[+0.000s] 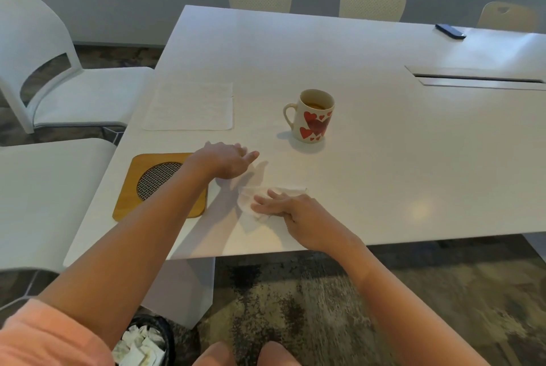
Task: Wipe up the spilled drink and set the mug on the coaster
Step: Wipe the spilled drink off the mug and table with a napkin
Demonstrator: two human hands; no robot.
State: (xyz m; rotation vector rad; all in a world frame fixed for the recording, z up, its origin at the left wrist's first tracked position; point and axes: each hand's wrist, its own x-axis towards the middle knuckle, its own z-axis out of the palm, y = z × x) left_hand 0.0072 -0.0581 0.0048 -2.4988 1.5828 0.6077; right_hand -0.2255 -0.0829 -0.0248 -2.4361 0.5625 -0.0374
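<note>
A cream mug with red hearts stands upright on the white table, brown drink inside, handle to the left. A square wooden coaster with a round metal mesh centre lies near the table's left front edge. My right hand presses flat, fingers spread, on a crumpled white paper towel between coaster and mug. My left hand hovers just above the table beside the coaster, fingers loosely extended, holding nothing. No liquid on the table shows clearly.
A flat stack of white napkins lies behind the coaster. A dark phone rests at the far right, near a cable slot. White chairs stand left, cream chairs at the far side. A bin with used tissues sits below.
</note>
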